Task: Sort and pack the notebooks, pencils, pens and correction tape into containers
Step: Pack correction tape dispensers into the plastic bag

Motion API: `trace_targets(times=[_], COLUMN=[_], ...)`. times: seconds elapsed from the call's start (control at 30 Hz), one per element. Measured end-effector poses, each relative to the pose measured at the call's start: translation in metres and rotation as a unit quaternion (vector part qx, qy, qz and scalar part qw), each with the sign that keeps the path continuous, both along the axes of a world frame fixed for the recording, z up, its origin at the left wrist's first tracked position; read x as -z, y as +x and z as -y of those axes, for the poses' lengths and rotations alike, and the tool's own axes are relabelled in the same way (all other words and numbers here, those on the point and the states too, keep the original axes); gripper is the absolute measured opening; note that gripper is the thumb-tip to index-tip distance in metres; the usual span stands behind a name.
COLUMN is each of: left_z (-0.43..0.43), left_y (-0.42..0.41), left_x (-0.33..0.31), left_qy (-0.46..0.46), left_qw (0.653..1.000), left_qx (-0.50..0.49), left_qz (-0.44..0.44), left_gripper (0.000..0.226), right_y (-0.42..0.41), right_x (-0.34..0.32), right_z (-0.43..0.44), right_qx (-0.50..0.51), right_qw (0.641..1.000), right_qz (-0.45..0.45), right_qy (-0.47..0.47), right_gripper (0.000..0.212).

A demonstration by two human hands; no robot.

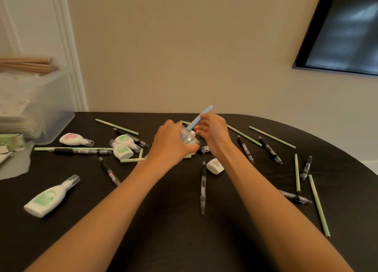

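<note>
— Correction tape (189,139), the one I'm working on: where is it?

— Mid-surface, at twelve o'clock from me. My left hand (170,143) is wrapped around it, so only its clear, pale-green end shows between my hands.

— And your right hand (212,133)?

— Closed on a blue pencil (199,118), pinched between thumb and fingers. It tilts up toward one o'clock, its low end touching the tape in my left.

— What else lies on the black surface (173,220)?

— More tapes: a pink one (72,139) at ten o'clock, two green ones (123,146) just beside each other nearer the hands, a big green one (48,198) at eight o'clock, and a white one (214,166) just under my right wrist. Green pencils (318,205) and black pens (202,186) are scattered all round, some crossing each other.

— Containers?

— A clear bin (51,112) at the ten o'clock edge, with brown pencils (26,65) lying across the top. What's stacked inside is too blurred to tell.
</note>
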State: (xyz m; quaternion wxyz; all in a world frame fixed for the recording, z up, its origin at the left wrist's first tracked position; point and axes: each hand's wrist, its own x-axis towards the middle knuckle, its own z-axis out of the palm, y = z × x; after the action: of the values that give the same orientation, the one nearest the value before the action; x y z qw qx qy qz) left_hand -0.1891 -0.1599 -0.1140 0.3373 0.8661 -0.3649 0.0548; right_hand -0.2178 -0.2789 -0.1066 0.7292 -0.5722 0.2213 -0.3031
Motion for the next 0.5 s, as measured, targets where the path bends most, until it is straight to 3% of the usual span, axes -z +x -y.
trace_targets(times=[0.37, 0.5], left_z=[-0.032, -0.033], left_y=[-0.018, -0.022], left_x=[0.013, 0.020], left_qy=[-0.066, -0.086], left_qw=[0.996, 0.994], left_qx=[0.010, 0.022], left_qz=[-0.052, -0.058], left_gripper=[0.072, 0.058], right_y=[-0.027, -0.035], right_x=[-0.006, -0.002], right_z=[-0.033, -0.039], right_qx=[-0.027, -0.048], right_qw=[0.997, 0.990], right_qz=[0.022, -0.011], right_qy=[-0.066, -0.128], right_gripper=[0.014, 0.009])
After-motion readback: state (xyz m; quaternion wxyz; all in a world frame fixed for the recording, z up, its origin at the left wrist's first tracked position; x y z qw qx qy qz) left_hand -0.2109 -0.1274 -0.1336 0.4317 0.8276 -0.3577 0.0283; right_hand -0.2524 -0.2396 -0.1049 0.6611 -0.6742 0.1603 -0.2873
